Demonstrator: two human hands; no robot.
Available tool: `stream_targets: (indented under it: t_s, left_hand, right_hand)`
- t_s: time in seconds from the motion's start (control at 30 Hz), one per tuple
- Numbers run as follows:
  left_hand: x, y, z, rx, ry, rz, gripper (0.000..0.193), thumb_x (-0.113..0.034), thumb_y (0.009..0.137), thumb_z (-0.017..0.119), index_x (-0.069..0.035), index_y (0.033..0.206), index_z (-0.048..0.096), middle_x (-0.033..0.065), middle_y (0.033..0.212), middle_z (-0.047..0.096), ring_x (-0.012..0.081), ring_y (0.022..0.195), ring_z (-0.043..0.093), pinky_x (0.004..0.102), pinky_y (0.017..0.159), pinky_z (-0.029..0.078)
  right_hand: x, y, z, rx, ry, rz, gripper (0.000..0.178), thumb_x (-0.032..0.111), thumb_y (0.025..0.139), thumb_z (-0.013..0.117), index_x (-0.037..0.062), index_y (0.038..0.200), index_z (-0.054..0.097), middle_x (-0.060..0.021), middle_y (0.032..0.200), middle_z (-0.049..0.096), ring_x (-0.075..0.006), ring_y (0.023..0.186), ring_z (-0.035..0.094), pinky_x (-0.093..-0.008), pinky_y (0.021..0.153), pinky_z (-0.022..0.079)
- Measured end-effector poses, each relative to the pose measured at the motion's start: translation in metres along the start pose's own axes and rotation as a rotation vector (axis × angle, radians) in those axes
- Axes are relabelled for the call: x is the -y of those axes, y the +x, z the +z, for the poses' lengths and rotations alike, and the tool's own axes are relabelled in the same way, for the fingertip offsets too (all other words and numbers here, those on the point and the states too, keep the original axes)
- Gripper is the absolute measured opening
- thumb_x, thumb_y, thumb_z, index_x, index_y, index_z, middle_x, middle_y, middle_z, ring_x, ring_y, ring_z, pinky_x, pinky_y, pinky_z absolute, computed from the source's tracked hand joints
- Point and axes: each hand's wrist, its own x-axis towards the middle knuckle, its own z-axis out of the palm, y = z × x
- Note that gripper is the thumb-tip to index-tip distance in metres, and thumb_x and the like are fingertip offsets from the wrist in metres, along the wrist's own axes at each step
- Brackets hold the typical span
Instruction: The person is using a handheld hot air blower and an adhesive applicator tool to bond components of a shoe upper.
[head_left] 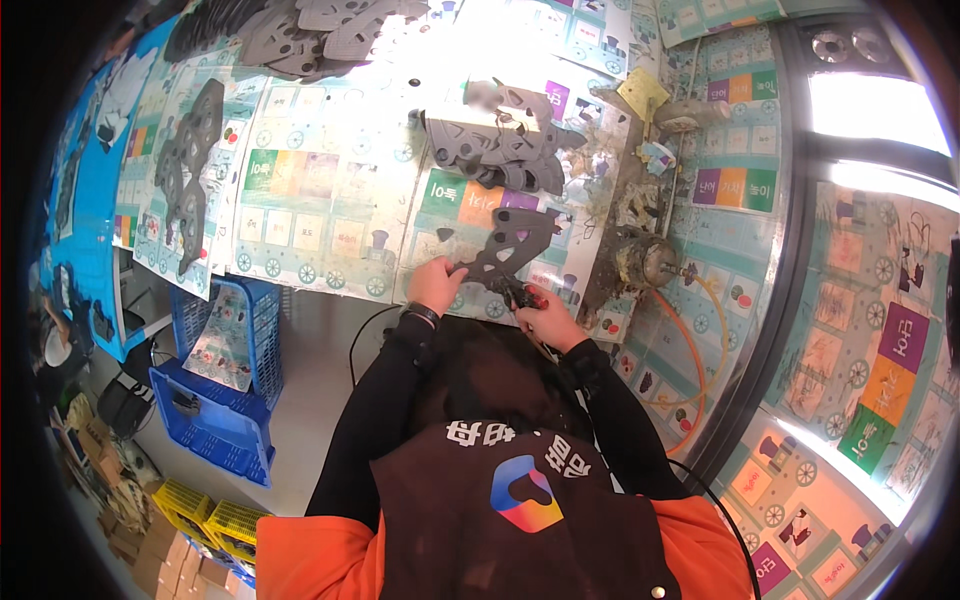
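My left hand pinches the lower left end of a dark grey moulded piece with cut-out openings, near the table's front edge. In my right hand is a small red-handled cutting tool, like nippers, its dark head against the lower edge of that piece. Whether its jaws are apart is too small to tell. Just beyond lies a pile of similar grey pieces. More of them lie in a heap at the far left, and others are strung out toward the table's left side.
A table covered in printed sheets spans the front. A grimy round metal device with an orange hose stands on the right. Blue crates sit below the table at left, with yellow crates nearer. Windows line the right.
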Motion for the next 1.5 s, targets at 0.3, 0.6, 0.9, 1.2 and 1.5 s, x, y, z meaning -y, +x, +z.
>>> stream_targets:
  t_s: [0.3, 0.6, 0.9, 1.2, 1.5]
  left_hand:
    - [0.006, 0.002, 0.005, -0.042, -0.009, 0.038, 0.033, -0.037, 0.082, 0.079, -0.005, 0.080, 0.068, 0.0139, 0.071, 0.067, 0.0342, 0.069, 0.066, 0.0433, 0.062, 0.051]
    - [0.004, 0.002, 0.002, -0.041, -0.013, 0.033, 0.034, -0.038, 0.082, 0.079, -0.005, 0.080, 0.068, 0.0136, 0.070, 0.067, 0.0337, 0.068, 0.066, 0.0431, 0.062, 0.051]
    - [0.005, 0.003, 0.004, -0.041, 0.003, 0.039, 0.034, -0.037, 0.081, 0.079, -0.005, 0.080, 0.068, 0.0135, 0.071, 0.067, 0.0331, 0.068, 0.066, 0.0430, 0.062, 0.051]
    - [0.005, 0.004, 0.004, -0.035, -0.003, 0.029, 0.034, -0.037, 0.082, 0.079, -0.005, 0.080, 0.066, 0.0127, 0.069, 0.066, 0.0322, 0.066, 0.065, 0.0425, 0.061, 0.050]
    - [0.005, 0.006, 0.005, -0.042, 0.003, 0.024, 0.035, -0.039, 0.082, 0.079, -0.006, 0.080, 0.066, 0.0115, 0.069, 0.066, 0.0311, 0.065, 0.065, 0.0418, 0.060, 0.050]
  right_hand:
    - [0.001, 0.000, -0.004, -0.045, 0.043, 0.002, 0.025, -0.001, 0.081, 0.057, -0.0020, 0.106, 0.058, -0.0034, 0.071, 0.055, -0.0126, 0.059, 0.052, -0.0269, 0.054, 0.039]
    - [-0.004, 0.005, -0.014, -0.110, 0.118, 0.010, 0.034, -0.001, 0.079, 0.057, -0.0036, 0.112, 0.056, -0.0051, 0.069, 0.055, -0.0140, 0.057, 0.052, -0.0281, 0.052, 0.039]
    - [-0.001, 0.006, -0.026, -0.145, 0.091, -0.022, 0.016, 0.004, 0.078, 0.056, 0.0007, 0.094, 0.057, -0.0034, 0.067, 0.054, -0.0131, 0.056, 0.051, -0.0275, 0.052, 0.038]
    - [0.001, 0.008, -0.037, -0.200, 0.168, -0.082, 0.015, 0.003, 0.079, 0.056, 0.0026, 0.095, 0.057, -0.0034, 0.066, 0.056, -0.0116, 0.052, 0.050, -0.0262, 0.047, 0.036]
    - [0.005, 0.006, -0.048, -0.257, 0.210, -0.059, 0.016, 0.000, 0.080, 0.057, 0.0036, 0.096, 0.059, -0.0019, 0.071, 0.058, -0.0102, 0.057, 0.053, -0.0252, 0.046, 0.034]
